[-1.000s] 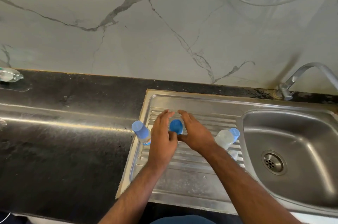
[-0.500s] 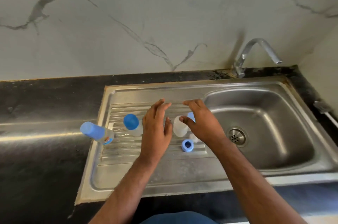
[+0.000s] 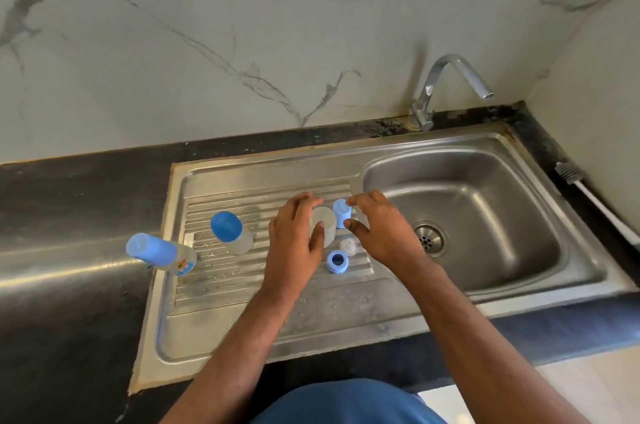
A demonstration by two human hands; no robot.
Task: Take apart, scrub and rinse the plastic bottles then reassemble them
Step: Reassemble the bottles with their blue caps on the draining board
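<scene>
**Both hands at the open bottle on the drainboard**

Left hand (image 3: 294,243) wraps round the clear open bottle (image 3: 323,226), thumb on its front. Right hand (image 3: 381,233) is spread, fingertips touching the pale blue cap (image 3: 342,213) just beside it. A blue ring (image 3: 337,261) and clear teat (image 3: 349,246) lie in front. Two capped bottles (image 3: 230,233) (image 3: 159,252) stand to the left, on the steel surface (image 3: 277,319).

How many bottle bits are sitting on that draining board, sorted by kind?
Capped bottles, still whole: 2, the left capped bottle and the middle capped bottle
Open clear bottle bodies: 1, the clear bottle at the left hand
Loose blue caps: 1, the blue cap by the right hand
Blue rings: 1, the blue ring
Clear teats: 1, the clear teat
Total: 6
</scene>
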